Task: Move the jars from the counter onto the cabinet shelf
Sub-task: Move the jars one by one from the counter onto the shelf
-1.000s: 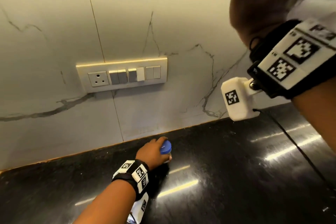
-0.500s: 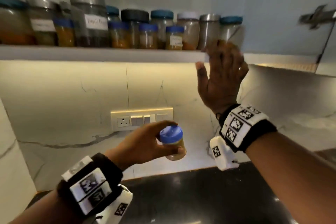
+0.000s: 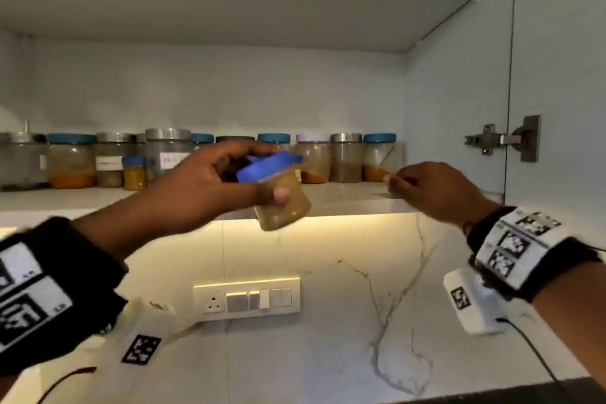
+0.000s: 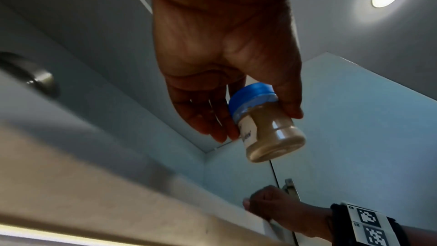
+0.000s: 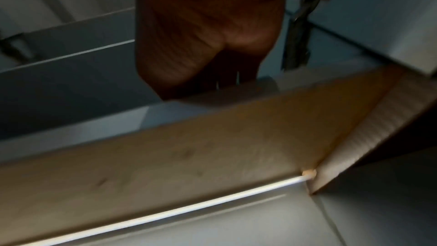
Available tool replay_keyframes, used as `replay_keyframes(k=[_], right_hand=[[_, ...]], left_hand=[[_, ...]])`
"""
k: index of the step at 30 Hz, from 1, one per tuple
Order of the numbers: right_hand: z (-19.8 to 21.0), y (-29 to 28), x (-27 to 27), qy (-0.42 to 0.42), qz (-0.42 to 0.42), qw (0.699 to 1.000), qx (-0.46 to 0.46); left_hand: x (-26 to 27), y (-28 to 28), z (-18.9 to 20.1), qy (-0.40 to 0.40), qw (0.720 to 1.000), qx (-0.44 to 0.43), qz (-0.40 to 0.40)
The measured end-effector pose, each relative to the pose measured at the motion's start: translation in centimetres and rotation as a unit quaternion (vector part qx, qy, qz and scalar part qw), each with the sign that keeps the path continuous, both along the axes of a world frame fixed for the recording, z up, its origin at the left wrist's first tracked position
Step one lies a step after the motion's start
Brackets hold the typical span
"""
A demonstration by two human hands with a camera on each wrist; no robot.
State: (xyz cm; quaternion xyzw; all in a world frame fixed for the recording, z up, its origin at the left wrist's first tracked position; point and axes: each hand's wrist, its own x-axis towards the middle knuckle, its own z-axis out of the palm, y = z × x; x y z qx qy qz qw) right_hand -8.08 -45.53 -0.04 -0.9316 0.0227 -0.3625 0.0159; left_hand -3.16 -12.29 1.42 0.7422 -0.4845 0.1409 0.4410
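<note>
At shelf (image 3: 344,198), left hand (image 3: 210,187) grips jar (image 3: 280,197), label half-hidden

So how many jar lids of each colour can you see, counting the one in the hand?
Blue lids: 6
Silver lids: 4
Dark lids: 1
White lids: 1
Total: 12 in plain sight; the left hand may hide more.
</note>
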Motion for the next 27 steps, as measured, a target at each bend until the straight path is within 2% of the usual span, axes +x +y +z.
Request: replay_keyframes(k=[3, 5, 7, 10, 13, 19, 22, 24, 27], right_hand=[[3.0, -3.8, -0.2, 0.13, -0.099, 0.987, -0.003], [4.5, -5.3, 0.3, 0.237, -0.135, 0.962, -0.025], [6.0, -5.8, 1.1, 0.317, -0.148, 0.937, 0.005], [7.8, -6.3, 2.5, 0.339, -0.134, 0.928, 0.07], [9.1, -6.1, 3.6, 0.374, -0.147, 0.915, 0.029], [10.9, -5.5, 4.3, 0.502, -0.217, 0.837, 0.018], [11.5, -5.8, 4.6, 0.549, -0.189, 0.809, 0.093], [12.4, -6.0, 4.7, 0.497, -0.167, 0.833, 0.178], [14.0, -6.8, 4.9, 0.329, -0.102, 0.923, 0.174]], left_hand=[[-1.1, -2.1, 3.6, -0.022, 1.0, 0.014, 0.017], [-1.4, -4.0, 5.9, -0.037, 0.998, 0.046, 0.036], [-1.2, -6.1, 7.6, -0.055, 0.992, 0.095, 0.068], [-0.5, -9.6, 9.5, -0.081, 0.97, 0.192, 0.127], [1.2, -12.1, 10.4, -0.083, 0.941, 0.287, 0.159], [5.8, -16.2, 11.1, -0.03, 0.904, 0.387, 0.178], [7.9, -17.3, 11.2, -0.007, 0.896, 0.405, 0.183], [9.1, -17.9, 11.3, 0.005, 0.892, 0.412, 0.187], [10.5, -18.7, 11.6, 0.01, 0.883, 0.423, 0.2]])
